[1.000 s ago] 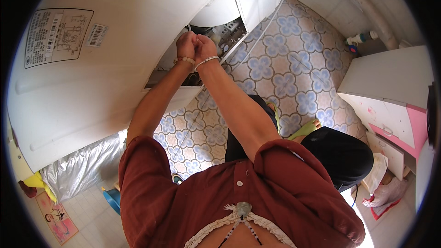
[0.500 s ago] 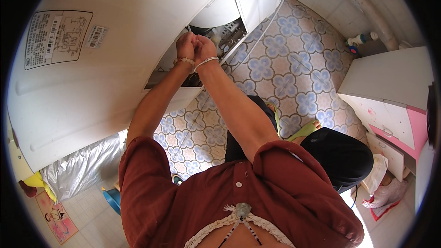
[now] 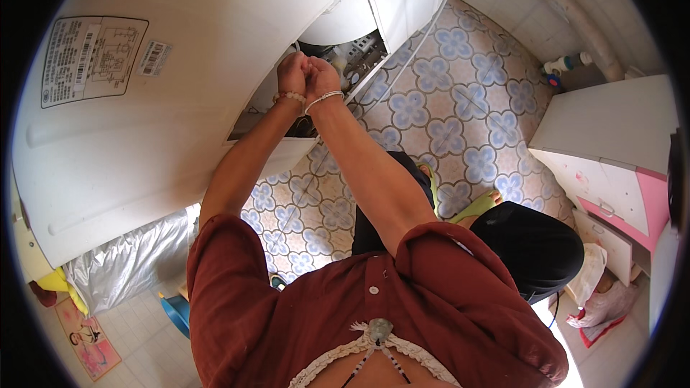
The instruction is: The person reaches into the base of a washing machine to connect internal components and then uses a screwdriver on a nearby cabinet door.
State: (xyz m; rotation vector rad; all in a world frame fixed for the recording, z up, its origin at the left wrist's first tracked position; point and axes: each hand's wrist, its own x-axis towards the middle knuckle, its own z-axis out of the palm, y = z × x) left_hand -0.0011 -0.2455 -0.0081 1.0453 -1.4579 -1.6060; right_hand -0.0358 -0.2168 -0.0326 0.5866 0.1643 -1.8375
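Note:
Both my hands are together at the opening in a white appliance panel (image 3: 172, 144). My left hand (image 3: 291, 74), with a beaded bracelet on its wrist, is curled with the fingers bent inward. Against it rests my right hand (image 3: 323, 77), also curled, a pale bangle at its wrist. Whatever they grip is hidden between the fingers. Inside the opening, beyond the hands, are a white rounded drum-like part (image 3: 343, 18), a perforated metal piece (image 3: 363, 48) and dark parts low down near the wrists.
A pale hose or cord (image 3: 413, 50) runs down beside the panel's right edge. At right stands a white and pink cabinet (image 3: 611, 118). Behind my right arm is a black rounded seat-like shape (image 3: 528, 248). Silvery sheeting (image 3: 133, 262) and a blue basin (image 3: 175, 314) lie at left.
Both hands remain joined at the opening, with only a very slight shift of the fingers. The whole view has moved a little.

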